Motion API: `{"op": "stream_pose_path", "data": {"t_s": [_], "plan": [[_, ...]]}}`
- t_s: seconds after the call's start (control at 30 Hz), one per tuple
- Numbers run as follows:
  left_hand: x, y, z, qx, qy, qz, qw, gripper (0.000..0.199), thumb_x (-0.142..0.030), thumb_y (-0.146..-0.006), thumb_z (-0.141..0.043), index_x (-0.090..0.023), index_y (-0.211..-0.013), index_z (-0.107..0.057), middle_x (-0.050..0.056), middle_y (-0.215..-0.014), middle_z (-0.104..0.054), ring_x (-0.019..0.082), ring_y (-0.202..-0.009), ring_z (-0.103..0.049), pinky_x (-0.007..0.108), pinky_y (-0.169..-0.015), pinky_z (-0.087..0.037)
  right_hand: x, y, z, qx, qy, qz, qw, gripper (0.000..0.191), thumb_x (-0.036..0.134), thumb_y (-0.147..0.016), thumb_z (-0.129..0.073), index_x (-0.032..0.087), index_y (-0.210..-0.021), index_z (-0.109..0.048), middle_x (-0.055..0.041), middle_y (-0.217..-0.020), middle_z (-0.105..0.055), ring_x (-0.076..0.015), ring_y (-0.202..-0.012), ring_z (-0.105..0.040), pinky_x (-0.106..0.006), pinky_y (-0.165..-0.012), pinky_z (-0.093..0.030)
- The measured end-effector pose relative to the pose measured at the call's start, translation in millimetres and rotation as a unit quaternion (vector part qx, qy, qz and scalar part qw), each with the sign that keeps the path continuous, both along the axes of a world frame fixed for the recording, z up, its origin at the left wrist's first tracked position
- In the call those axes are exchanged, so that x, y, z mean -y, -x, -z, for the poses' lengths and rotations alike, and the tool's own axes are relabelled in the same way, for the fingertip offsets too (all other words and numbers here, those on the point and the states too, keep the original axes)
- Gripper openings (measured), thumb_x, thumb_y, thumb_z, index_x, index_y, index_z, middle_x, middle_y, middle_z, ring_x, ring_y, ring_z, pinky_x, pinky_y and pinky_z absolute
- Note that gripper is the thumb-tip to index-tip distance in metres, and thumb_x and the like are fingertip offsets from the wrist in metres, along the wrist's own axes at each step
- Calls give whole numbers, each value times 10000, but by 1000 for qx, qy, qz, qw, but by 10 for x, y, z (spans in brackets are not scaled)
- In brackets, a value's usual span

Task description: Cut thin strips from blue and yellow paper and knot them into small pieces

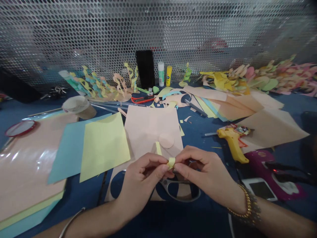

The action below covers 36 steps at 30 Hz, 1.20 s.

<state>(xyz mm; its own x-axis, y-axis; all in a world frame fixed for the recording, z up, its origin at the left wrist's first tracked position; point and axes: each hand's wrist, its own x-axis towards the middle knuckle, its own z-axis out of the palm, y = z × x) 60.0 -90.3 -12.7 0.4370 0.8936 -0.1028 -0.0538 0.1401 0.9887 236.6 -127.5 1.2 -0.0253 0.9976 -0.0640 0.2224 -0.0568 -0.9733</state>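
perforated metal screen [104, 29] behind blue bench [195, 132] | curled yellow paper strip [171, 162], lower centre: left hand [146, 177] and right hand [204, 168], each grip clamped on one side, likely so the curl cannot spring open | scissors [183, 200] beneath, partly hidden, crowd the space | paper disc [166, 140] just above in frame | glue gun [231, 142] at right, apparently set aside

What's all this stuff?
Paper strip: one, yellow, front
Paper disc: one, pink, centre
Scissors: one, grey, front
Glue sticks: two, green and yellow, back
Phone: one, black, back
Glue gun: one, yellow, right
Device: one, white, right
Flat item: one, purple, right
Paper sheets: many, multicoloured, throughout
Paper curls: many, multicoloured, back
Round item: one, red rim, left
Container: one, whitish, left
Keys: several, silver, left
Mesh panel: one, silver, behind
Left hand, right hand: one each, bare, pinching strip
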Motion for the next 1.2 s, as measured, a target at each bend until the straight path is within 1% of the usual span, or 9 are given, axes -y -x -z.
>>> {"op": "stream_pose_path", "data": {"t_s": [0.13, 0.23, 0.47, 0.6, 0.83, 0.93, 1.0, 1.13, 1.2], "plan": [[3, 2, 15, -10, -23, -4, 1000, 157, -122, -823, -637, -268, -824, -695, -79, -740, -699, 84, -655, -716, 125, -640, -575, 5, -11, 26, -10, 0, 4, 1000, 88, 231, -811, -627, 211, -864, -694, 5, -764, -590, -94, -593, -559, -232, -539, -462], [5, 2, 19, -4, -32, -1, 999, 173, -116, -821, -639, -278, -813, -698, -88, -755, -694, 70, -648, -712, 112, -638, -570, 9, -21, 27, 5, 3, -4, 1000, 101, 238, -811, -630, 221, -870, -710, 0, -773, -600, -95, -600, -558, -231, -533, -449], [5, 6, 21, -16, -13, 4, 1000, 138, -140, -824, -645, -271, -826, -686, -89, -716, -711, 72, -657, -716, 107, -644, -566, 5, -19, 6, 29, 12, -11, 999, 82, 242, -798, -637, 219, -819, -713, 3, -739, -600, -96, -602, -536, -215, -508, -406], [-2, -5, 11, -10, 1, 8, 1000, 112, -143, -819, -647, -252, -822, -673, -81, -708, -713, 77, -653, -715, 114, -641, -567, 3, -8, -2, 22, 30, -16, 999, 77, 248, -810, -623, 210, -789, -686, 9, -750, -585, -90, -601, -528, -213, -526, -416], [5, -9, 0, 1, 15, 34, 999, 218, -143, -819, -644, -263, -998, -616, -59, -770, -735, 85, -678, -717, 126, -648, -563, 3, 12, -33, -9, 66, -20, 998, 62, 217, -829, -577, 203, -770, -590, 43, -678, -540, -72, -561, -489, -184, -500, -397], [-1, -10, 6, 5, 20, 39, 999, 200, -138, -829, -627, -254, -991, -603, -58, -755, -737, 82, -679, -717, 124, -647, -562, 2, 15, -30, -9, 73, -22, 997, 68, 211, -830, -569, 199, -765, -588, 42, -671, -543, -75, -564, -494, -186, -504, -403], [-5, -13, 6, 17, 26, 29, 999, 189, -132, -822, -635, -252, -956, -576, -71, -718, -731, 82, -663, -717, 122, -632, -562, -1, 12, -27, -6, 71, -18, 997, 63, 217, -823, -580, 195, -767, -601, 32, -695, -555, -77, -567, -506, -195, -508, -415], [-7, -22, -7, 26, 32, 8, 999, 139, -123, -800, -652, -224, -813, -557, -83, -672, -706, 81, -642, -715, 121, -623, -564, -10, -4, -24, 5, 43, -6, 999, 51, 227, -810, -606, 195, -808, -646, 14, -767, -569, -76, -565, -526, -211, -520, -444], [-7, -25, -14, 20, 32, 5, 999, 110, -124, -807, -639, -215, -797, -577, -75, -678, -702, 82, -654, -714, 133, -645, -571, -12, -13, -22, 9, 30, -7, 999, 56, 222, -809, -613, 198, -828, -660, 11, -771, -567, -78, -565, -532, -215, -522, -450]]}}
